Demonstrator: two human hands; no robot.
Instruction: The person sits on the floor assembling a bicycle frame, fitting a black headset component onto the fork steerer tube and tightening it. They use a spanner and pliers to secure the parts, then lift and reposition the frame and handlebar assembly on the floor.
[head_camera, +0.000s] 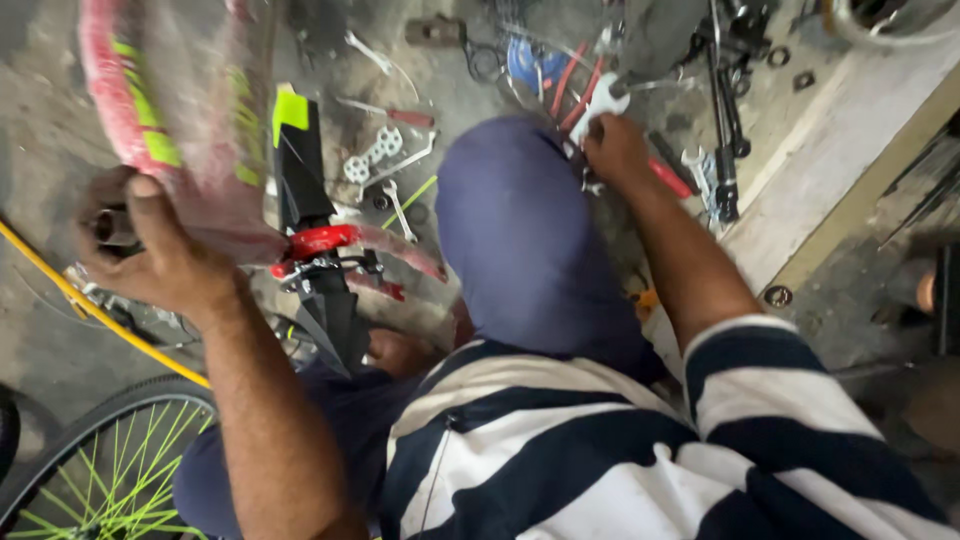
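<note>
We grip a dark handlebar end (110, 228) with our left hand (160, 250) beside the pink plastic-wrapped bicycle frame (150, 110), while our right hand (615, 145) closes on a silver spanner (600, 105) (among scattered tools (385, 160) on the floor (40, 130)).

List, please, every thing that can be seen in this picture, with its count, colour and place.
Plastic-wrapped bicycle frame: one, pink with yellow-green marks, upper left.
Red rear reflector: one, centre left, on a black part.
Bicycle wheel with green spokes: one, black tyre, lower left.
Yellow cable: one, left, running diagonally.
Silver open-end wrench: one, top centre.
Scattered metal hand tools: several, silver, on the grey floor.
Striped shirt: one, navy and white, bottom.
Left hand: grips a dark round part by the frame.
Right hand: holds the wrench.
</note>
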